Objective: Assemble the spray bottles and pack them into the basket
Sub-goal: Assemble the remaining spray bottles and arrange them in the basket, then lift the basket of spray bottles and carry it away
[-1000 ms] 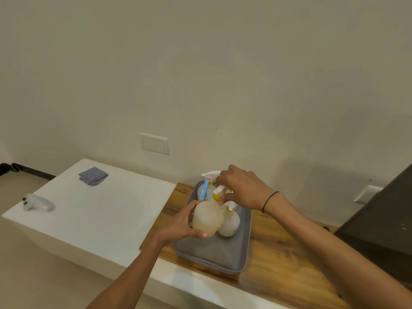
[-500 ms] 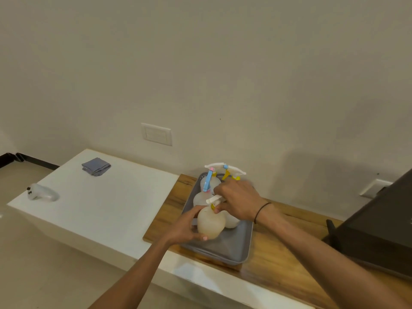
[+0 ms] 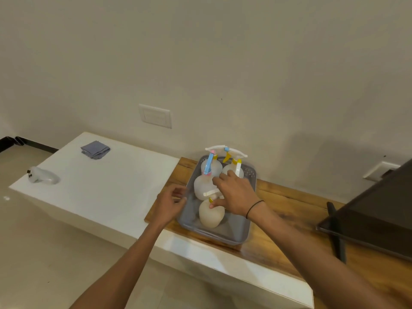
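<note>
A grey plastic basket (image 3: 225,234) stands on the wooden counter and holds several translucent spray bottles. The nearest bottle (image 3: 210,216) has a yellow collar and stands in the basket's front half. My right hand (image 3: 234,194) is over it, fingers closed on its spray head at the neck. Behind it stand a bottle with a blue trigger (image 3: 208,168) and one with a yellow trigger (image 3: 234,168). My left hand (image 3: 170,202) hovers just left of the basket's rim, fingers apart and holding nothing.
A white ledge (image 3: 107,188) extends to the left, with a folded grey cloth (image 3: 95,149) and a white controller (image 3: 41,176) on it. A dark screen (image 3: 374,215) stands at the right on the wooden counter (image 3: 287,210). The wall is close behind.
The nearest bottle went down from mid-air into the basket. My left hand let go of its body and drew back to the left; my right hand stayed on the spray head.
</note>
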